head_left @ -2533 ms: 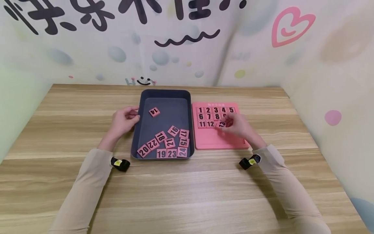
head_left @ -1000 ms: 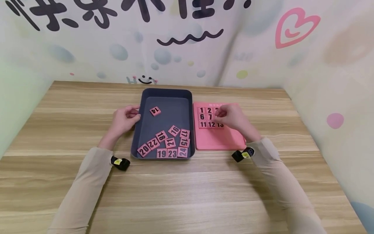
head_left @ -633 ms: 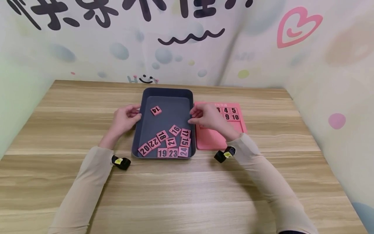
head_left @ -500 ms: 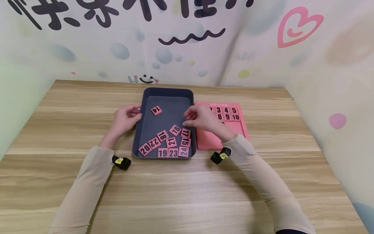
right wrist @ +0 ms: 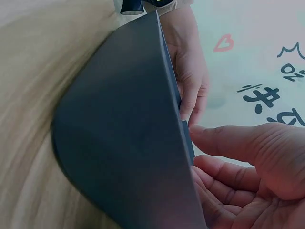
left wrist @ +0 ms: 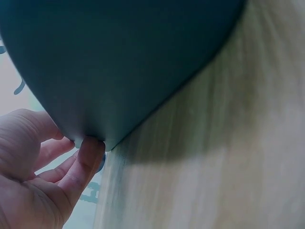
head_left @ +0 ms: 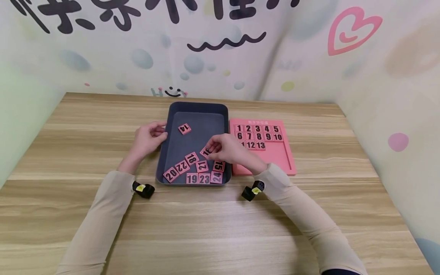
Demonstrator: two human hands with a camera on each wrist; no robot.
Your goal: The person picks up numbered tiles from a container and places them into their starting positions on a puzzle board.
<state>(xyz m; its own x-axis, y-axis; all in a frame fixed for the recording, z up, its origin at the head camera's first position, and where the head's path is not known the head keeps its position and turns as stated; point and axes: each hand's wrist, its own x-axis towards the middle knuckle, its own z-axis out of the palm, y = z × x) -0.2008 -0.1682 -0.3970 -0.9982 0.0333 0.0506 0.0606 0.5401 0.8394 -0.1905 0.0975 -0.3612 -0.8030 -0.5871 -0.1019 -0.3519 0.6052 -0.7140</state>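
In the head view, my left hand [head_left: 147, 138] holds the left rim of a dark grey tray [head_left: 163, 152]. In the left wrist view, one digit presses the outside of the tray wall [left wrist: 119, 81], while another goes behind the rim. My right hand [head_left: 228, 149] reaches over the right rim, thumb and fingertips at a pink number tile marked 16 [head_left: 204, 152] and partly covering it. In the right wrist view, the tray wall hides that tile; thumb and fingers stand apart, so I cannot tell whether they pinch it. Tile 14 [head_left: 184, 128] lies alone farther back.
Several more tiles, such as 21 [head_left: 202, 165] and 20 [head_left: 171, 174], lie at the tray's near end. Right of the tray, a pink number board [head_left: 271, 162] bears tiles in rows, ending with 13 [head_left: 260, 145]. A patterned wall [head_left: 220, 68] stands behind the wooden table [head_left: 206, 229].
My right hand set tile 13 flat in the board's third row, let go, and moved left over the tray to tile 16. My left hand stayed at the tray.
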